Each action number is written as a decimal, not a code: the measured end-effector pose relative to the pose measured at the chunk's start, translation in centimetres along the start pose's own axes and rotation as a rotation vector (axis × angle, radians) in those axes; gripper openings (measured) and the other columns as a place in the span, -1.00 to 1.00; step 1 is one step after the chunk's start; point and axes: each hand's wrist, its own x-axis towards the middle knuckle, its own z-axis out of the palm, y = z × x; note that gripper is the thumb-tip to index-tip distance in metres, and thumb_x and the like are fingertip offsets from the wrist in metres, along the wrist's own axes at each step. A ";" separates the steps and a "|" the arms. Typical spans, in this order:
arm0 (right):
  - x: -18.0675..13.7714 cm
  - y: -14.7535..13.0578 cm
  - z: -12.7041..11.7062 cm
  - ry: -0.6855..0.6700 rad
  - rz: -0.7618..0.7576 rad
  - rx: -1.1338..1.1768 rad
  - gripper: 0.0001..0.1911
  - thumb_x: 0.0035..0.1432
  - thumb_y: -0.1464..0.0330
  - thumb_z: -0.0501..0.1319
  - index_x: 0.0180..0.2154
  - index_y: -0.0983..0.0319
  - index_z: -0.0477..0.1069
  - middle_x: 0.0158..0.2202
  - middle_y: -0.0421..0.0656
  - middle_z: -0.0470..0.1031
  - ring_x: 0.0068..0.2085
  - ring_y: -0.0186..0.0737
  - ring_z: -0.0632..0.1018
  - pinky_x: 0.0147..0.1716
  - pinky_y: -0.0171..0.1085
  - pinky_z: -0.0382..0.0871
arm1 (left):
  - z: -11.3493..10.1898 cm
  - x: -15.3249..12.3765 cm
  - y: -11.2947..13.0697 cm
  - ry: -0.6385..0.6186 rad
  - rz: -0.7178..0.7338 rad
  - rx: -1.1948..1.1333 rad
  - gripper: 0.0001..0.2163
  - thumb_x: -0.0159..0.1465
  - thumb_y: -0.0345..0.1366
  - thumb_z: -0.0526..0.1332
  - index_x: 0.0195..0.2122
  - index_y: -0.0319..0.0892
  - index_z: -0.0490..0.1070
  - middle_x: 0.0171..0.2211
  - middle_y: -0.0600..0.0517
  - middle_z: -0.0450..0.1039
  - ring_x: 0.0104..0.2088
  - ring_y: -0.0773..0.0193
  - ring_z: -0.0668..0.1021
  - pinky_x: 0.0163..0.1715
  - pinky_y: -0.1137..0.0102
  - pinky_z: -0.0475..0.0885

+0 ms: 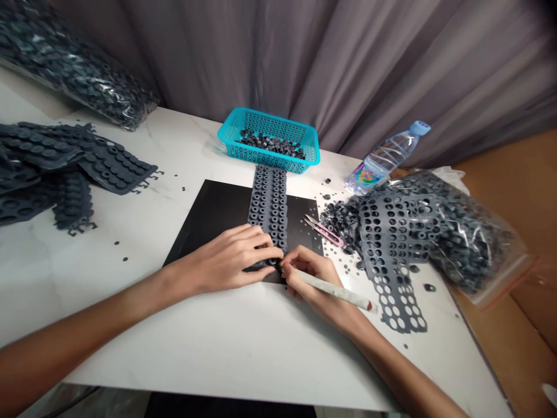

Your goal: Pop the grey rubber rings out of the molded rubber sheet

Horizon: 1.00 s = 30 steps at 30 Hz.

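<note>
A dark grey rubber strip (268, 200) moulded with rows of small rings lies lengthwise on a black mat (213, 216). My left hand (232, 258) rests flat on the strip's near end, fingers stretched out and pressing it down. My right hand (310, 273) is closed in a pen grip round a white stick-like tool (337, 291) with a red end. The tool's tip meets the strip's near end, right beside my left fingertips.
A teal basket (270, 141) of loose rings stands behind the mat. Pink snips (324, 229), a punched-out strip (389, 261), loose rings and a clear bag (470, 244) lie right. A water bottle (385, 157) lies beyond. Stacked strips (65, 168) and another bag (73, 69) lie left.
</note>
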 end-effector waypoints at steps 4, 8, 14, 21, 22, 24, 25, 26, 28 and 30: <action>0.0 -0.3 0.0 0.006 -0.026 -0.068 -0.88 0.33 0.32 0.20 -0.29 0.19 0.38 -0.52 -0.29 0.42 -0.52 -0.37 0.36 -0.53 -0.38 0.20 | 0.3 0.1 0.4 -0.008 0.091 0.234 -0.81 0.53 -0.41 0.07 -0.04 -0.19 0.49 -0.10 -0.08 0.56 -0.08 0.07 0.54 -0.02 0.18 0.38; -0.1 -0.3 0.2 0.015 -0.067 -0.129 -0.83 0.34 0.31 0.19 -0.34 0.19 0.34 -0.55 -0.32 0.37 -0.53 -0.39 0.32 -0.54 -0.39 0.14 | 1.3 0.0 0.5 0.099 0.107 0.188 -0.79 0.53 -0.45 0.05 -0.10 -0.20 0.50 -0.12 -0.06 0.60 -0.12 0.12 0.57 0.00 0.19 0.38; -0.2 0.2 0.2 0.020 -0.015 -0.071 -0.88 0.34 0.33 0.21 -0.30 0.19 0.38 -0.53 -0.31 0.40 -0.52 -0.38 0.34 -0.54 -0.39 0.16 | 1.3 -0.1 0.5 0.125 -0.123 -0.205 -0.82 0.55 -0.31 0.09 -0.09 -0.17 0.48 -0.11 -0.02 0.58 -0.10 0.17 0.57 0.03 0.27 0.38; 0.2 0.1 -0.5 0.008 -0.029 0.153 -0.93 0.31 0.38 0.21 -0.28 0.19 0.38 -0.54 -0.30 0.45 -0.54 -0.35 0.44 -0.52 -0.37 0.29 | 0.2 -0.2 -0.3 0.025 -0.106 -0.345 -0.85 0.50 -0.25 0.20 0.00 -0.10 0.51 -0.09 0.01 0.57 -0.04 0.17 0.57 0.11 0.27 0.35; 0.3 0.0 -0.5 -0.004 -0.025 0.148 -0.95 0.28 0.43 0.20 -0.29 0.19 0.38 -0.53 -0.30 0.45 -0.53 -0.34 0.45 -0.52 -0.37 0.30 | 0.2 -0.2 -0.4 0.029 -0.099 -0.343 -0.85 0.49 -0.25 0.21 0.00 -0.10 0.52 -0.09 0.01 0.58 -0.04 0.17 0.57 0.12 0.27 0.35; 0.4 0.1 -0.4 -0.020 -0.011 0.143 -0.90 0.19 0.50 0.18 -0.30 0.19 0.38 -0.52 -0.30 0.46 -0.52 -0.34 0.47 -0.51 -0.38 0.32 | 0.3 -0.3 -0.6 0.035 -0.088 -0.335 -0.85 0.49 -0.26 0.21 0.00 -0.09 0.54 -0.10 0.01 0.58 -0.05 0.16 0.58 0.12 0.26 0.36; 0.5 0.1 -0.4 -0.022 -0.006 0.143 -0.89 0.16 0.52 0.17 -0.30 0.19 0.37 -0.52 -0.30 0.46 -0.52 -0.34 0.48 -0.51 -0.38 0.32 | 0.4 -0.3 -0.6 0.039 -0.084 -0.330 -0.85 0.49 -0.27 0.21 0.00 -0.10 0.54 -0.11 0.01 0.59 -0.06 0.16 0.58 0.10 0.26 0.37; 0.5 0.2 -0.3 -0.021 -0.001 0.142 -0.88 0.15 0.51 0.17 -0.30 0.19 0.37 -0.52 -0.30 0.47 -0.52 -0.34 0.48 -0.51 -0.38 0.33 | 0.5 -0.4 -0.7 0.042 -0.081 -0.326 -0.85 0.48 -0.27 0.21 0.00 -0.10 0.54 -0.10 0.00 0.59 -0.06 0.16 0.57 0.09 0.25 0.38; 0.5 0.2 -0.3 -0.023 0.002 0.137 -0.90 0.16 0.50 0.17 -0.30 0.18 0.37 -0.53 -0.30 0.47 -0.52 -0.33 0.49 -0.51 -0.37 0.35 | 0.6 -0.4 -0.7 0.046 -0.076 -0.312 -0.84 0.48 -0.28 0.21 0.00 -0.11 0.54 -0.10 0.00 0.59 -0.07 0.15 0.57 0.06 0.24 0.39; 0.5 0.2 -0.4 -0.036 0.001 0.126 -0.91 0.18 0.48 0.18 -0.29 0.18 0.37 -0.52 -0.30 0.48 -0.52 -0.33 0.49 -0.50 -0.37 0.36 | 0.6 -0.4 -0.6 0.049 -0.075 -0.289 -0.85 0.47 -0.30 0.21 -0.01 -0.12 0.53 -0.11 -0.01 0.58 -0.07 0.15 0.56 0.06 0.24 0.38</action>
